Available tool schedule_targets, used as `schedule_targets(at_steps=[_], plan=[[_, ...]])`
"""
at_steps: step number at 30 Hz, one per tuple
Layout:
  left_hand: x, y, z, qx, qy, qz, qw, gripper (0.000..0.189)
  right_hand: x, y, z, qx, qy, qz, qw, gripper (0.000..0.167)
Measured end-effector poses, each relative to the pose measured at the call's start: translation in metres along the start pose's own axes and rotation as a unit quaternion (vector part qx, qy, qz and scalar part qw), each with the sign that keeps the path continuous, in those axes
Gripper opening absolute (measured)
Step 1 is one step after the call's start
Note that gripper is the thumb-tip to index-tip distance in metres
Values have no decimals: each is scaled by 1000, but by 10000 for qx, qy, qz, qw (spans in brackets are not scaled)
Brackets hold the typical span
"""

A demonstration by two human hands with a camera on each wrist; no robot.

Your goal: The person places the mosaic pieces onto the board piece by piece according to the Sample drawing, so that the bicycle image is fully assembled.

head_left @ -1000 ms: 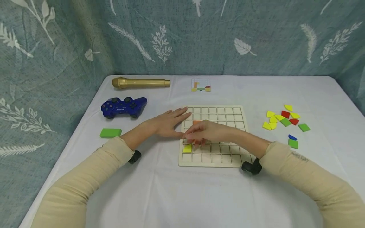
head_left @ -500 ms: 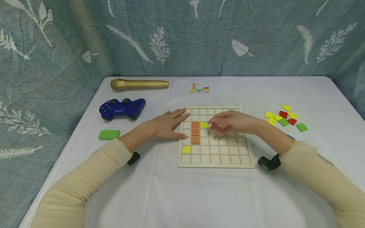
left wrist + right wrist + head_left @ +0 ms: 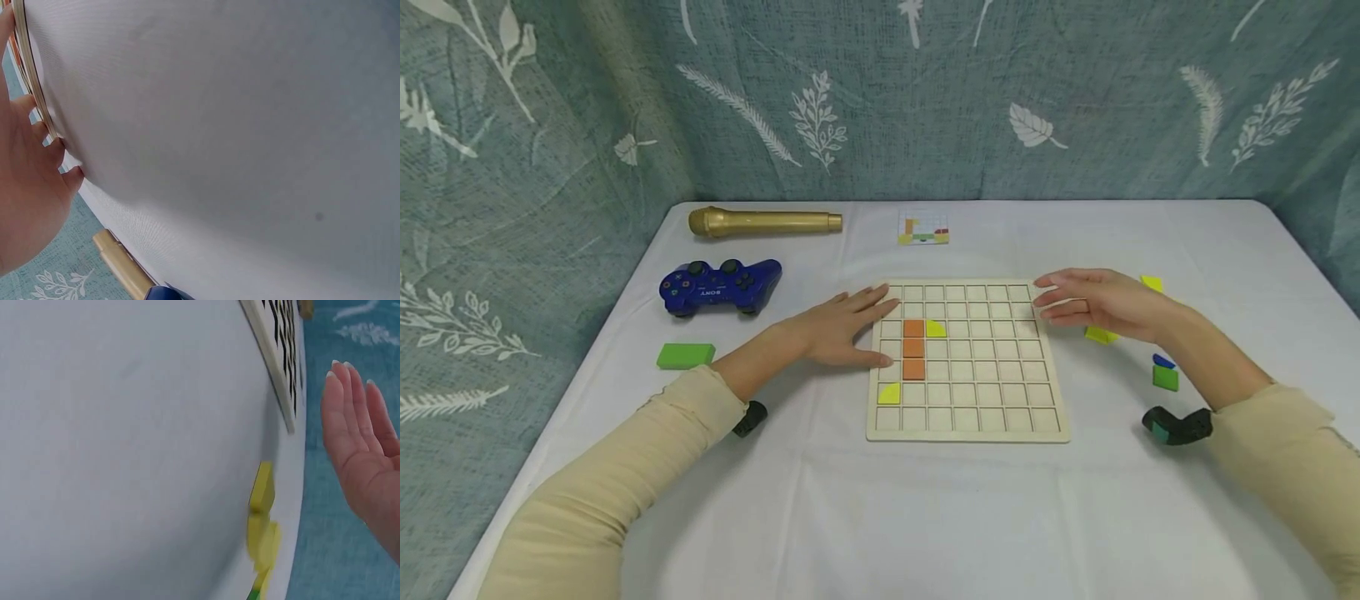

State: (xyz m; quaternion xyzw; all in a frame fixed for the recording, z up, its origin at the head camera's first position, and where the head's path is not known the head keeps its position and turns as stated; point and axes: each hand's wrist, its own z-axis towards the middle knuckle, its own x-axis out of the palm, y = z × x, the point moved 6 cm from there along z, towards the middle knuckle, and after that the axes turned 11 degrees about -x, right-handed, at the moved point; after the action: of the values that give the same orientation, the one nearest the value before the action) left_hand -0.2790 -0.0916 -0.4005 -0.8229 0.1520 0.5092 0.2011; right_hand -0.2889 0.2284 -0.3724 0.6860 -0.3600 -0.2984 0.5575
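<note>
A pale wooden grid board (image 3: 985, 396) lies on the white table. My left hand (image 3: 842, 329) rests with spread fingers at the board's left edge; the left wrist view shows its fingertips along that edge. Three orange squares (image 3: 913, 348) stand in one column of cells, with a yellow quarter-round piece (image 3: 936, 329) beside the top one. Another yellow quarter-round piece (image 3: 889, 394) sits lower left. My right hand (image 3: 1101, 302) hovers past the board's right edge with loosely extended fingers and holds nothing. Beneath it are yellow pieces (image 3: 262, 487), partly hidden by the hand in the head view.
A green square (image 3: 1165, 378) and a blue piece (image 3: 1163, 361) lie at right. On the left are a green block (image 3: 686, 356), a blue game controller (image 3: 721, 286) and a gold microphone (image 3: 763, 222). A small pattern card (image 3: 923, 227) lies behind the board.
My right hand has moved from the board's left part out to the right, toward the loose pieces. A yellow quarter-round piece beside the top orange square is now uncovered. My left hand stays put.
</note>
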Motion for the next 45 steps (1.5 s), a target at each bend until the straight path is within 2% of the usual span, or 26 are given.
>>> schedule_targets(at_steps=[7, 14, 16, 20, 26, 37, 45], plan=[[1, -1, -1, -4, 42, 0, 10000, 91, -36, -12, -21, 200, -618, -861, 9942, 66], [2, 0, -1, -25, 47, 67, 10000, 91, -62, -22, -41, 402, -586, -2145, 9741, 65], [3, 0, -1, -9, 41, 75, 10000, 91, -68, -25, -46, 438, -561, -2317, 9702, 65], [3, 0, -1, -7, 50, 61, 10000, 91, -76, -29, -55, 366, -463, -2380, 9695, 64], [1, -1, -2, -44, 44, -33, 10000, 91, -80, -28, -60, 311, -394, -2479, 9675, 63], [1, -1, -1, 28, -39, -62, 10000, 91, -72, -22, -52, 352, -500, -2528, 9656, 63], [1, -1, 0, -15, -53, -46, 10000, 91, -66, -24, -56, 391, -290, -3250, 9445, 62]])
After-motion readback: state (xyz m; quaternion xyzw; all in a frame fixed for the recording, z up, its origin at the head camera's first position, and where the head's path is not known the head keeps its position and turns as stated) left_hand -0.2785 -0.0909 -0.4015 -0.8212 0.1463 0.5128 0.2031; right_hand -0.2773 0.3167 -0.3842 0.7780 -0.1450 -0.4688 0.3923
